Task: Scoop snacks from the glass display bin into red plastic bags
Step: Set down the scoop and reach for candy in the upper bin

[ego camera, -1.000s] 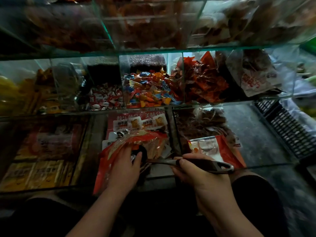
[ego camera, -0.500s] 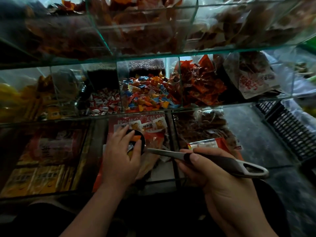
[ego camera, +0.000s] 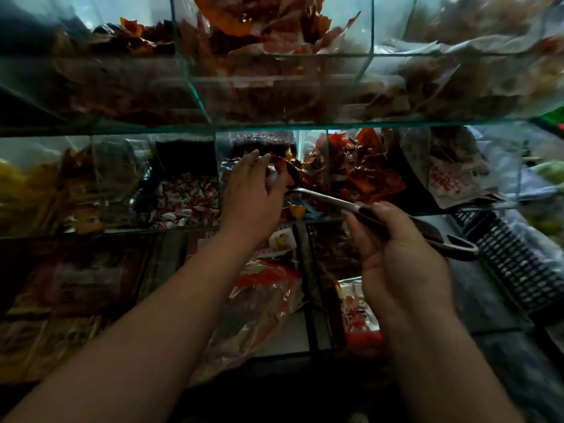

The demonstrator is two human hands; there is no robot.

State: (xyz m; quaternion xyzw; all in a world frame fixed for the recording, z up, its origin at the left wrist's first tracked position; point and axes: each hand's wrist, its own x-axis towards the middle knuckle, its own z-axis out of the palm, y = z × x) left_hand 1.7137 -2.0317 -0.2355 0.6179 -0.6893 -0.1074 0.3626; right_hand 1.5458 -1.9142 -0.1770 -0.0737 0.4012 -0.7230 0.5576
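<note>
My right hand (ego camera: 396,261) grips the dark handle of a metal scoop (ego camera: 329,201). The scoop's head reaches into the middle glass bin (ego camera: 327,166) of the display's second shelf, among colourful wrapped candies (ego camera: 297,210). My left hand (ego camera: 250,190) is inside the same bin, with its fingers spread and curved over the scoop head, touching the candies. It hides most of the scoop head. A red plastic bag (ego camera: 265,297) lies slack on the lower shelf beneath my left forearm, held by neither hand.
Left of the candy bin is a bin of red-and-white sweets (ego camera: 186,203); to its right is a bin of orange-red packets (ego camera: 363,172). Glass bins of brown snacks (ego camera: 274,71) hang overhead. A black mesh basket (ego camera: 515,264) sits at right. A red-white packet (ego camera: 357,312) lies on the lower shelf.
Both hands rose from the lower shelf to the second-shelf candy bin. My left hand let go of the red bag, which stayed below. The scoop head moved up into the candies.
</note>
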